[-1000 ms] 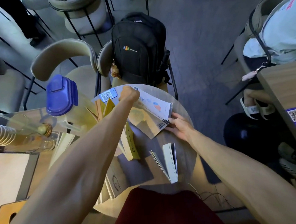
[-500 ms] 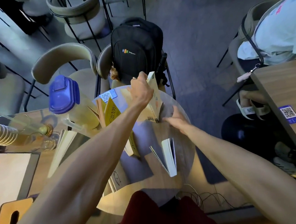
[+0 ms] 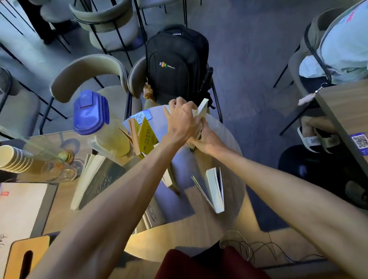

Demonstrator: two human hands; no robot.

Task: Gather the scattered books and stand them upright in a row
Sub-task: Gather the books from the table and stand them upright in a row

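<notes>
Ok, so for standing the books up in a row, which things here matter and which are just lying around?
Part of the job:
- pale book held by left hand and right hand
- yellow book
- white book standing open
- dark book lying flat
- round table

Just lying about:
- blue-lidded jug
- paper cups
- black backpack

Round wooden table (image 3: 231,212) under both hands, yellow book (image 3: 149,139) standing left of the left hand (image 3: 183,122), pale book (image 3: 214,188) standing below the right hand (image 3: 207,140), QR sticker (image 3: 142,116) beyond the yellow book
</notes>
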